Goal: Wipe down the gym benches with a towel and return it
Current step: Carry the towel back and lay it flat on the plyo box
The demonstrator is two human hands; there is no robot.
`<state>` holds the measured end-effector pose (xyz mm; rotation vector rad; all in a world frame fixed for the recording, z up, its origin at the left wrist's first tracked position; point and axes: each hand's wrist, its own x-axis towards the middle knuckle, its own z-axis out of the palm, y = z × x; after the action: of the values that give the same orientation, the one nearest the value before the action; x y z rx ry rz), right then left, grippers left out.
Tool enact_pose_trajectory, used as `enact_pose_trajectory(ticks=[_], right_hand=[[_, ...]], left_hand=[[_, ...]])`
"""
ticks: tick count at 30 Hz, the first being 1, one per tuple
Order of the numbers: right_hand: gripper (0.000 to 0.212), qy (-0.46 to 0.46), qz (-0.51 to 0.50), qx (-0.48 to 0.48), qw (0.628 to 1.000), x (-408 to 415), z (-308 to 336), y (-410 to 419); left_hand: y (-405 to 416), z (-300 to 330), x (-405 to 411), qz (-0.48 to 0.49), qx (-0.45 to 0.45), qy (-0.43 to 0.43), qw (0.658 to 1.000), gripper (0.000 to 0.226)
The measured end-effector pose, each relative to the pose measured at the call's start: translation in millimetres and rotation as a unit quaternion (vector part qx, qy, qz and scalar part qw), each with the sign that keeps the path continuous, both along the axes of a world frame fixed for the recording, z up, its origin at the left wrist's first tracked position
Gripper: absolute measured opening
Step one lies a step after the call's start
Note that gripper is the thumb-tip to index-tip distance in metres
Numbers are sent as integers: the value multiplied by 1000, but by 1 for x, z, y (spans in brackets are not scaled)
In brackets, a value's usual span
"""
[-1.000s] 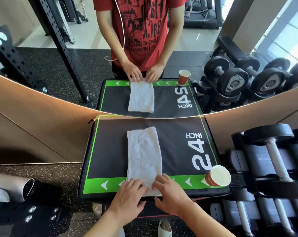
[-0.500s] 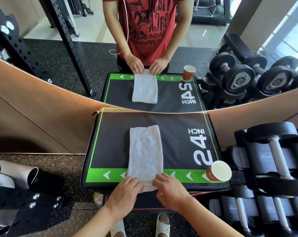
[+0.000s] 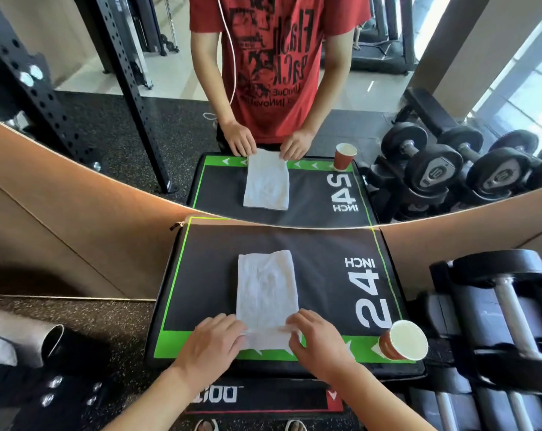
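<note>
My left hand and right hand have slid apart to the towel's near corners, fingertips pinching its edge. I judge lifting comes next; the paper cup stands well right of my fingers.

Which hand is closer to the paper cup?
Right. The right hand holds the towel's near right corner, cup just beyond; the left hand is across the towel.

Single head-worn view — looking forward and down, close over hands, facing a wall mirror
</note>
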<state>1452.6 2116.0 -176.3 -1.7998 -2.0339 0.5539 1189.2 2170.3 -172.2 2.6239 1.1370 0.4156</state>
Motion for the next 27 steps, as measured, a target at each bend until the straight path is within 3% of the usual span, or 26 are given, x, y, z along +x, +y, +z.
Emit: enact_pose_trajectory(ticks=[4,13,21,27], right_hand=[[23,7,-34,9,999,5,13,39],[25,10,-87,-34,996,19,14,120],[18,-9,-123,-81,989,30,3,160],[16,-2,-129,-67,989,29,1,179]], left_hand=[[42,15,13,30,-33,3,999,16],[126,10,40,89,-87,25,992,19],[159,1,64,152,-146,29,977,14],[170,-7,71,190,-139,32,971,13]])
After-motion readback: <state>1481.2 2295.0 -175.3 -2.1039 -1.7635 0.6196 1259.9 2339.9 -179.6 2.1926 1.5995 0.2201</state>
